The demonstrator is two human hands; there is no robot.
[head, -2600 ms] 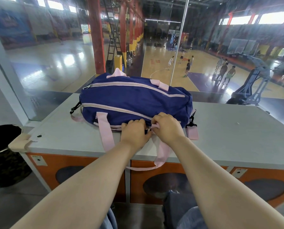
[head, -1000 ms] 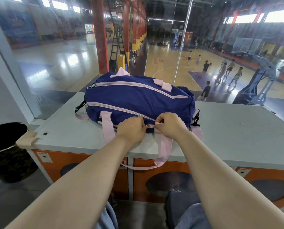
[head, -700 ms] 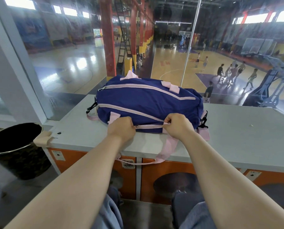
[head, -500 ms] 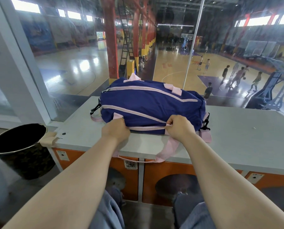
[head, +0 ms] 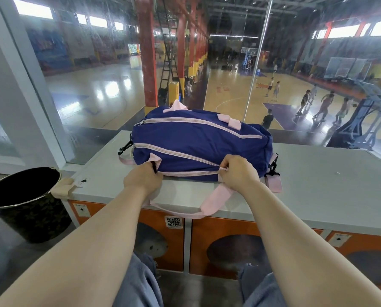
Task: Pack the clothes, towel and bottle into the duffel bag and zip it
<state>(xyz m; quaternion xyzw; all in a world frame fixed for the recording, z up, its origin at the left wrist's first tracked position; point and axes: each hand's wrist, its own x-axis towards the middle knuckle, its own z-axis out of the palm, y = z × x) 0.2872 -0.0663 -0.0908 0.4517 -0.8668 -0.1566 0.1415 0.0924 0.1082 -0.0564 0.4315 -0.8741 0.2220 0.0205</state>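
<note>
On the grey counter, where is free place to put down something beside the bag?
Most bare room is on the grey counter to the right of the duffel bag. A smaller patch lies left of the bag. The front edge is crowded: the left hand and right hand grip the bag there, and the pink strap hangs over it.

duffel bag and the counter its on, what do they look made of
Duffel bag: thin woven synthetic cloth, likely nylon or polyester; it creases softly with a faint sheen. Its pink straps look like flat webbing. Counter: smooth matte grey top, perhaps laminate or painted board; hard to tell.
</note>
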